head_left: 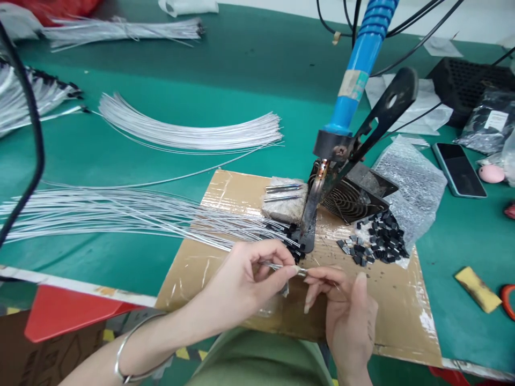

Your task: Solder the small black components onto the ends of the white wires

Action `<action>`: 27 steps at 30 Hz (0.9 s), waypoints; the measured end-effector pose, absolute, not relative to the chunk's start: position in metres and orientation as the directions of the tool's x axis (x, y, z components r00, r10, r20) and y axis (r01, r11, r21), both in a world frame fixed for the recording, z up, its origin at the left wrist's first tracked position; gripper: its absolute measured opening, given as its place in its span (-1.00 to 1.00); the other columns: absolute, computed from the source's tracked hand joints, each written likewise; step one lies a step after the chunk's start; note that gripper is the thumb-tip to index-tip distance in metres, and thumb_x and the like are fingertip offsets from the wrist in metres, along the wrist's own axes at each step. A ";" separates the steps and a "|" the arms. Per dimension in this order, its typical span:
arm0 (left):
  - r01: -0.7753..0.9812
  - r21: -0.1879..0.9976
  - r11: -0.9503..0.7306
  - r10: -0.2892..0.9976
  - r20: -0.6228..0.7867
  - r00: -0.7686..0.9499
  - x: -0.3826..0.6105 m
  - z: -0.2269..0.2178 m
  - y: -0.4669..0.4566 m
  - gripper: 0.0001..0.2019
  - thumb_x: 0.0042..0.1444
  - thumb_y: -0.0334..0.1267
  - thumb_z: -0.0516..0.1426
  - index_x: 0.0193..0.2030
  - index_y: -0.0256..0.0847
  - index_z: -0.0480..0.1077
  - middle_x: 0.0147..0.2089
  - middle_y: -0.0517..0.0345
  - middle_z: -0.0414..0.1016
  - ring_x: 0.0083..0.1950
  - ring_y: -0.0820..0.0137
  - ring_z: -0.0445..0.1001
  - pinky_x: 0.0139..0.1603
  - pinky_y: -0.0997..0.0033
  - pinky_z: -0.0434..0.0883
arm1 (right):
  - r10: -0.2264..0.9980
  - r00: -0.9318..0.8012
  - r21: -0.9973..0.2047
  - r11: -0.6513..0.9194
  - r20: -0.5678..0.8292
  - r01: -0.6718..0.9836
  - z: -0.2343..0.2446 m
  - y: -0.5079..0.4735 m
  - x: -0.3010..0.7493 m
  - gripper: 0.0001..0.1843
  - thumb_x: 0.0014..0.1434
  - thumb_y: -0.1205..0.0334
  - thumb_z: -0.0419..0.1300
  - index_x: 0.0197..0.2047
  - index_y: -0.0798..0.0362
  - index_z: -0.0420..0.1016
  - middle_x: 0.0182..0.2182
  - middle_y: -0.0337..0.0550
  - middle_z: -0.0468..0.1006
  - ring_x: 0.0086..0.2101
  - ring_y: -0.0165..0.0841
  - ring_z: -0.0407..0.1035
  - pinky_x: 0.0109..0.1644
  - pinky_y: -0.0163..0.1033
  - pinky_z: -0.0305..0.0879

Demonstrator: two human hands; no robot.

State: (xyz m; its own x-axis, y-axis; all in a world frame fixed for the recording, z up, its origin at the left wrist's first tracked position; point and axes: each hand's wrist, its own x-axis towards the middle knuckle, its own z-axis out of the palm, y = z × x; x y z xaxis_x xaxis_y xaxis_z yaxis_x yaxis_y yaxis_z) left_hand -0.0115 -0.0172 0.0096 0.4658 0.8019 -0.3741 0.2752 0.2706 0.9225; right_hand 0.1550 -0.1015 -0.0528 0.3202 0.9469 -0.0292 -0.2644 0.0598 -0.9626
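My left hand (261,281) is closed in a pinch on thin white wires, whose silvery ends (301,272) stick out past the fingertips. My right hand (348,311) is beside those ends, its fingers curled and its thumb raised apart. A fine thin wire (335,284) runs among its fingers, and one fingertip meets the wire ends. Just above both hands, a soldering iron with a blue handle (364,59) is fixed tip-down in a black stand (382,118). Many white wires with black connectors (295,249) lie beside its tip.
Cardboard (394,311) covers the work spot. A pile of small black connectors (382,238) lies right, near a small fan (350,201). Behind is a white wire bundle (189,131). A phone (461,170) and yellow sponge (477,289) are at the right.
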 end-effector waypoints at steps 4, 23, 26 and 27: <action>0.261 0.940 0.221 0.825 -0.323 0.464 -0.011 0.012 -0.017 -0.79 0.26 -0.21 0.22 -0.37 -0.25 0.50 -0.51 0.28 0.37 -0.53 0.54 0.07 -0.55 0.50 0.02 | 0.925 0.352 -0.958 -0.037 -0.141 -0.285 -0.045 -0.101 0.145 -0.67 0.48 -0.02 0.28 -0.13 -0.05 0.84 -0.41 -0.13 0.68 -0.54 -0.40 0.50 -0.52 -0.34 0.50; 0.308 0.929 0.203 0.851 -0.323 0.415 -0.014 0.006 -0.025 -0.76 0.34 -0.13 0.19 -0.29 -0.24 0.52 -0.45 0.18 0.47 -0.48 0.46 0.25 -0.49 0.46 0.17 | 0.904 0.242 -0.831 -0.183 -0.352 -0.526 -0.041 -0.095 0.133 -0.74 0.22 -0.03 0.53 -0.22 -0.01 0.83 -0.47 -0.18 0.70 -0.64 -0.46 0.40 -0.56 -0.33 0.51; 0.355 0.924 0.142 0.868 -0.289 0.404 -0.015 0.003 -0.029 -0.73 0.37 -0.13 0.16 -0.29 -0.24 0.52 -0.45 0.20 0.44 -0.49 0.48 0.20 -0.49 0.45 0.15 | 0.927 0.258 -0.854 -0.110 -0.273 -0.509 -0.046 -0.093 0.133 -0.77 0.23 -0.01 0.53 -0.26 -0.02 0.82 -0.49 -0.19 0.70 -0.68 -0.49 0.36 -0.64 -0.38 0.44; 0.364 0.924 0.119 0.873 -0.272 0.405 -0.015 0.003 -0.030 -0.73 0.38 -0.13 0.16 -0.29 -0.24 0.52 -0.45 0.21 0.42 -0.50 0.48 0.17 -0.49 0.45 0.14 | 0.927 0.252 -0.851 -0.117 -0.279 -0.511 -0.046 -0.093 0.134 -0.78 0.23 0.00 0.53 -0.26 -0.03 0.82 -0.49 -0.20 0.70 -0.68 -0.50 0.36 -0.63 -0.39 0.44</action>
State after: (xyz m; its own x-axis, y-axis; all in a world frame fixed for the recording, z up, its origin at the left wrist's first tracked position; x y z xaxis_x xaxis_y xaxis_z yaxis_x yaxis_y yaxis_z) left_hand -0.0152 -0.0299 0.0026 0.4054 0.8727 -0.2722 0.3643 0.1189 0.9237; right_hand 0.1337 -0.0929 -0.0460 0.2516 0.9269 -0.2785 -0.5114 -0.1171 -0.8513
